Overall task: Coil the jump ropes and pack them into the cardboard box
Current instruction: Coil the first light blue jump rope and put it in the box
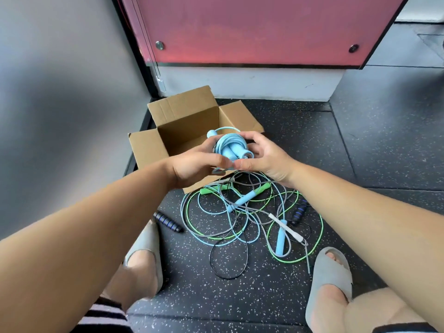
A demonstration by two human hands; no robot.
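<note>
A coiled light-blue jump rope (229,145) with its two handles bundled together is held in front of me, just above the near edge of the open cardboard box (149,145). My left hand (197,164) grips the bundle from the left. From the right, my right hand (262,155) holds it with curled fingers. A tangle of loose ropes (242,219) in green, light blue, grey and black lies on the floor below my hands. A black handle with blue rings (168,222) lies to the tangle's left.
The box stands on speckled black rubber flooring, next to a grey wall on the left and a red panel (252,30) behind. My feet in grey slides (329,272) flank the tangle.
</note>
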